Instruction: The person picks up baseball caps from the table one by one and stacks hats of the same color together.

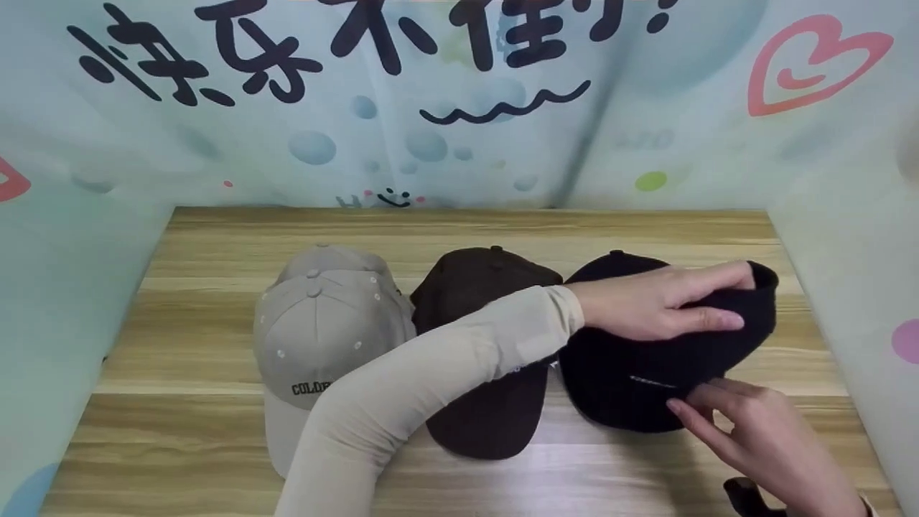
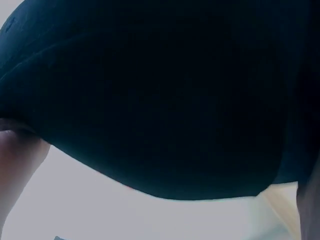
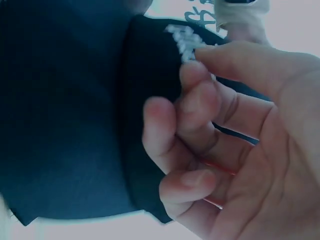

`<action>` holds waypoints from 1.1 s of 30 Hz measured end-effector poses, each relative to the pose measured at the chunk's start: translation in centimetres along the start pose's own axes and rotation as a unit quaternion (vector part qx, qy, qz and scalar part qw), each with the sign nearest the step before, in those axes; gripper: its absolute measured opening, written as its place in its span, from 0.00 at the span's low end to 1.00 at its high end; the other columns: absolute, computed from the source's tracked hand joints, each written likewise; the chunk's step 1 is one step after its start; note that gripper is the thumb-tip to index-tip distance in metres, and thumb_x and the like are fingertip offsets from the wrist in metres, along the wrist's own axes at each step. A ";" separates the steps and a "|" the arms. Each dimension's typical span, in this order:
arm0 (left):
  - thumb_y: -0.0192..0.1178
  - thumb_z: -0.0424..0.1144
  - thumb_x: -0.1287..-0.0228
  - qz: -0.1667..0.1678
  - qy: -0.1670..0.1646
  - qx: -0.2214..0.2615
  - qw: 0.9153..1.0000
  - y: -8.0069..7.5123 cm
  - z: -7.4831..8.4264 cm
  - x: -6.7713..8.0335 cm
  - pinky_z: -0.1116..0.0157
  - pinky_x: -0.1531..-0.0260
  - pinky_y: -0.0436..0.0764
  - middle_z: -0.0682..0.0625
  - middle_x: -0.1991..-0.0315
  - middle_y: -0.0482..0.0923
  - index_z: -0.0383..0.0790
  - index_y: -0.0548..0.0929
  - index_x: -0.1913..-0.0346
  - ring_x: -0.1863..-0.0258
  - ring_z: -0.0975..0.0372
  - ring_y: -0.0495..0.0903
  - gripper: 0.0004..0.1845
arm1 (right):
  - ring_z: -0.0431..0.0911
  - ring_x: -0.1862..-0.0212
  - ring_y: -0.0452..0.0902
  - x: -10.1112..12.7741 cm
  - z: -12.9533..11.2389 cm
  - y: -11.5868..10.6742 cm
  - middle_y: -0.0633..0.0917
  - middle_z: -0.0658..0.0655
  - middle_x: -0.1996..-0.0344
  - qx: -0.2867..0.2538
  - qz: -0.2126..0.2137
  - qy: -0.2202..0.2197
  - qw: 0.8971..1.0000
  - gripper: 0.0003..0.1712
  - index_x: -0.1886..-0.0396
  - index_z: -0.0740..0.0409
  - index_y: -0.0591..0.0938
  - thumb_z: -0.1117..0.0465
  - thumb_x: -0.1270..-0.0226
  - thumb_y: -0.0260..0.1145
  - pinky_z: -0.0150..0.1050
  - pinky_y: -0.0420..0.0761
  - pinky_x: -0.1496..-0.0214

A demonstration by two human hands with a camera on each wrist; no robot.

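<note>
A black cap (image 1: 750,316) with small white lettering lies at the right of the table, its right side raised and its rim facing right. My left hand (image 1: 668,301) reaches across and grips that rim, thumb outside and fingers partly hidden inside. Below it, my right hand (image 1: 768,431) pinches the cap's lower edge. Close up in the right wrist view, its curled fingers (image 3: 195,105) lie by the white lettering (image 3: 185,42). Dark cloth of the black cap (image 2: 165,110) fills most of the left wrist view. Whether a second black cap lies underneath I cannot tell.
Left of the black cap lies a dark brown cap (image 1: 488,416), partly covered by my left sleeve (image 1: 431,380). Further left sit stacked grey caps (image 1: 323,337). The wooden table (image 1: 179,431) ends at a printed backdrop (image 1: 431,158) behind and at both sides.
</note>
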State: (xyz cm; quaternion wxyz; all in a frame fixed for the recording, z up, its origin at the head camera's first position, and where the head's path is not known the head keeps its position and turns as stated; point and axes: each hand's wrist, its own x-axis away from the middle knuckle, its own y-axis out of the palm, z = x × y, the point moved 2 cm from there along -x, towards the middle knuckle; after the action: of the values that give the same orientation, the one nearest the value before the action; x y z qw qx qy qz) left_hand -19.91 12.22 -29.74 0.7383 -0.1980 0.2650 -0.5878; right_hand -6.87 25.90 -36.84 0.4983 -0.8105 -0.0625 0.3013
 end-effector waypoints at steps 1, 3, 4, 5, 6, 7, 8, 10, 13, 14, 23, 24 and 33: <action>0.48 0.39 0.25 -0.002 -0.001 0.003 1.000 0.1 -0.1 -0.2 0.80 0.49 0.63 0.52 0.50 0.71 0.37 0.66 0.42 0.53 0.68 0.71 0.14 | 0.28 0.79 0.64 0.0 -0.1 0.0 0.70 0.31 0.81 -0.004 -0.003 -0.002 1.000 0.19 0.81 0.40 0.77 0.69 0.52 0.74 0.25 0.65 0.78; 0.48 0.41 0.25 -0.005 -0.013 -0.007 1.000 0.2 -0.4 -0.6 0.81 0.47 0.61 0.53 0.47 0.71 0.39 0.66 0.40 0.49 0.70 0.70 0.16 | 0.27 0.79 0.65 -0.1 -0.3 0.1 0.72 0.30 0.81 -0.007 -0.012 -0.004 1.000 0.18 0.80 0.40 0.79 0.68 0.51 0.75 0.25 0.66 0.78; 0.47 0.42 0.24 -0.006 -0.024 -0.029 0.999 0.2 -0.5 -0.8 0.81 0.46 0.60 0.53 0.44 0.70 0.40 0.65 0.38 0.46 0.71 0.68 0.17 | 0.27 0.79 0.66 -0.2 -0.3 0.1 0.74 0.30 0.80 -0.010 -0.016 -0.004 1.000 0.16 0.79 0.41 0.80 0.68 0.51 0.75 0.25 0.66 0.78; 0.46 0.44 0.24 -0.004 -0.039 -0.062 0.997 0.3 -0.8 -0.9 0.80 0.45 0.60 0.54 0.42 0.70 0.41 0.65 0.36 0.44 0.71 0.68 0.19 | 0.26 0.79 0.67 -0.2 -0.3 0.2 0.76 0.31 0.80 -0.012 -0.020 -0.003 1.000 0.14 0.78 0.42 0.81 0.67 0.50 0.74 0.25 0.67 0.79; 0.45 0.46 0.24 -0.003 -0.056 -0.103 0.993 0.4 -1.1 -1.0 0.78 0.45 0.62 0.54 0.41 0.69 0.43 0.64 0.35 0.44 0.70 0.68 0.20 | 0.26 0.78 0.68 -0.3 -0.3 0.4 0.77 0.31 0.79 -0.016 -0.023 -0.001 1.000 0.13 0.76 0.43 0.82 0.67 0.49 0.75 0.25 0.67 0.78; 0.43 0.48 0.24 -0.002 -0.077 -0.147 0.986 0.5 -1.5 -1.1 0.76 0.45 0.64 0.54 0.41 0.68 0.45 0.63 0.33 0.44 0.68 0.68 0.21 | 0.26 0.78 0.70 -0.4 -0.2 0.6 0.79 0.33 0.78 -0.021 -0.026 0.001 0.999 0.11 0.74 0.45 0.83 0.67 0.49 0.75 0.25 0.69 0.78; 0.41 0.50 0.24 -0.003 -0.101 -0.194 0.976 0.7 -1.9 -1.1 0.74 0.46 0.65 0.54 0.40 0.67 0.47 0.62 0.32 0.44 0.67 0.69 0.23 | 0.27 0.77 0.72 -0.5 -0.1 0.8 0.81 0.34 0.76 -0.022 -0.029 0.001 0.999 0.10 0.72 0.46 0.84 0.66 0.49 0.75 0.26 0.70 0.77; 0.38 0.54 0.24 -0.012 -0.150 -0.273 0.950 1.2 -2.8 -1.0 0.70 0.46 0.67 0.53 0.41 0.65 0.51 0.60 0.30 0.44 0.65 0.69 0.25 | 0.29 0.74 0.75 -0.6 0.1 1.4 0.83 0.38 0.73 -0.033 -0.037 -0.001 0.999 0.11 0.67 0.49 0.84 0.67 0.48 0.74 0.26 0.73 0.74; 0.36 0.56 0.25 -0.022 -0.207 -0.333 0.920 1.7 -4.0 -0.6 0.66 0.47 0.66 0.53 0.42 0.61 0.53 0.58 0.29 0.43 0.64 0.65 0.27 | 0.33 0.68 0.78 -0.7 0.3 2.1 0.84 0.42 0.67 -0.049 -0.048 -0.010 0.998 0.14 0.63 0.53 0.84 0.70 0.50 0.74 0.26 0.75 0.66; 0.36 0.57 0.25 -0.024 -0.220 -0.346 0.912 1.7 -4.3 -0.4 0.65 0.46 0.65 0.52 0.40 0.60 0.52 0.56 0.27 0.40 0.63 0.63 0.28 | 0.35 0.67 0.79 -0.7 0.4 2.3 0.84 0.43 0.66 -0.052 -0.051 -0.011 0.997 0.15 0.61 0.54 0.84 0.70 0.50 0.74 0.26 0.75 0.63; 0.43 0.58 0.27 -0.035 -0.258 -0.399 0.879 0.1 -3.2 3.2 0.51 0.35 0.52 0.49 0.27 0.47 0.50 0.45 0.22 0.29 0.57 0.47 0.37 | 0.44 0.55 0.75 -0.9 1.6 2.7 0.79 0.53 0.53 -0.029 -0.022 -0.017 0.999 0.29 0.45 0.60 0.81 0.69 0.52 0.75 0.24 0.66 0.49; 0.45 0.58 0.27 -0.037 -0.256 -0.403 0.878 -0.2 -3.0 3.9 0.50 0.34 0.51 0.48 0.26 0.48 0.49 0.47 0.23 0.29 0.56 0.48 0.37 | 0.47 0.54 0.74 -0.9 1.8 2.7 0.78 0.56 0.52 -0.028 -0.010 -0.019 0.999 0.30 0.43 0.60 0.80 0.67 0.50 0.74 0.26 0.66 0.50; 0.54 0.51 0.30 -0.018 -0.263 -0.392 0.881 -2.8 -2.4 10.2 0.42 0.35 0.50 0.42 0.27 0.50 0.44 0.62 0.27 0.29 0.50 0.48 0.33 | 0.72 0.34 0.52 -2.4 3.4 2.4 0.59 0.68 0.29 -0.012 -0.006 0.036 0.999 0.38 0.32 0.55 0.72 0.62 0.45 0.72 0.66 0.55 0.37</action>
State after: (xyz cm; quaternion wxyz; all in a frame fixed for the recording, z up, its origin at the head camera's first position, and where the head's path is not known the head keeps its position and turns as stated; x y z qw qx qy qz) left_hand -21.88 1.69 -31.55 0.6321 -0.6233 0.2667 -0.3753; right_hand -11.17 26.33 -38.93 0.4925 -0.8262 -0.0533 0.2682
